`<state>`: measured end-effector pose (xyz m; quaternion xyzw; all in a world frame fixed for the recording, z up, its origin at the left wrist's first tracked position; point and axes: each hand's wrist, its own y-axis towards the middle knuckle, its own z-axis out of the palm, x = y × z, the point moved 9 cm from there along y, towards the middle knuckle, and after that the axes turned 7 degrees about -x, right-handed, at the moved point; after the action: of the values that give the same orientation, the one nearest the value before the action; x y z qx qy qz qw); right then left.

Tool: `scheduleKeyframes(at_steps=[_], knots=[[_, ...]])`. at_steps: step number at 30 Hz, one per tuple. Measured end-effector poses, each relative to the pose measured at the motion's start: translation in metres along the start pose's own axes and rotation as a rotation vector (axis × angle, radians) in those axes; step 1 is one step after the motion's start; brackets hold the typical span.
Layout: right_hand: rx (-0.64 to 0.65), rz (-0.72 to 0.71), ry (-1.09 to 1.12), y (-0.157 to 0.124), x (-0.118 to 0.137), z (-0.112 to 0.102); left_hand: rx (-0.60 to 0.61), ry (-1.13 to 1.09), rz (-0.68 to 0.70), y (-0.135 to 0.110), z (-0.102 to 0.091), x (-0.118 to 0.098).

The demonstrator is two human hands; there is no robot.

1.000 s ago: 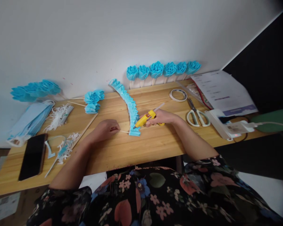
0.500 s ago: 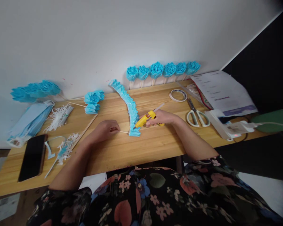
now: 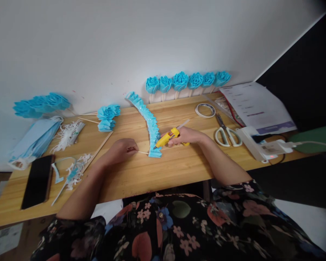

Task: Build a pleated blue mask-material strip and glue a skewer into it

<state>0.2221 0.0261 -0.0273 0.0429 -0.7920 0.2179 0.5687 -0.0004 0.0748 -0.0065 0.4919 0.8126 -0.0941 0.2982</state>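
My right hand (image 3: pixel 186 136) is closed round a yellow glue gun (image 3: pixel 167 137), whose nozzle points at the near end of a long pleated blue strip (image 3: pixel 149 123) lying on the wooden table (image 3: pixel 141 174). My left hand (image 3: pixel 122 150) pinches a thin wooden stick (image 3: pixel 142 152) whose far tip meets that same end of the strip. Both hands rest on the table top.
Blue fabric roses (image 3: pixel 186 79) line the wall, more roses (image 3: pixel 107 116) and a bunch (image 3: pixel 40 103) lie to the left. A phone (image 3: pixel 38 180), blue masks (image 3: pixel 34 141), white scraps (image 3: pixel 67 134), a tape roll (image 3: pixel 205 110), scissors (image 3: pixel 225 132), papers (image 3: pixel 256 107) and a power strip (image 3: pixel 260 146) surround the work area.
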Motion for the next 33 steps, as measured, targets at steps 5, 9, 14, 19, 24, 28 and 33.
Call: scheduleKeyframes(at_steps=[5, 9, 14, 19, 24, 28, 33], knots=[[-0.004, -0.011, -0.006, 0.0002, 0.0022, -0.0003, -0.005, -0.008, 0.01, 0.0007, -0.0006, -0.001], [-0.003, -0.015, -0.012, 0.0009, 0.0005, 0.0, -0.005, -0.011, 0.008, 0.0012, -0.0012, -0.0017], [-0.018, 0.001, -0.009, 0.001, -0.0005, -0.0008, 0.002, 0.003, 0.004, 0.0008, -0.0007, -0.0009], [-0.015, -0.001, -0.01, 0.0016, -0.0009, -0.0006, -0.003, -0.014, 0.01, 0.0006, -0.0008, -0.001], [-0.005, -0.007, 0.001, 0.0017, -0.0013, -0.0001, -0.004, -0.015, -0.001, 0.0007, -0.0016, -0.0022], [-0.003, -0.009, -0.006, 0.0006, 0.0012, 0.0001, 0.005, -0.013, -0.014, 0.0012, -0.0014, -0.0019], [-0.008, 0.0, -0.005, -0.0002, 0.0031, -0.0002, -0.002, -0.011, -0.004, 0.002, -0.0019, -0.0029]])
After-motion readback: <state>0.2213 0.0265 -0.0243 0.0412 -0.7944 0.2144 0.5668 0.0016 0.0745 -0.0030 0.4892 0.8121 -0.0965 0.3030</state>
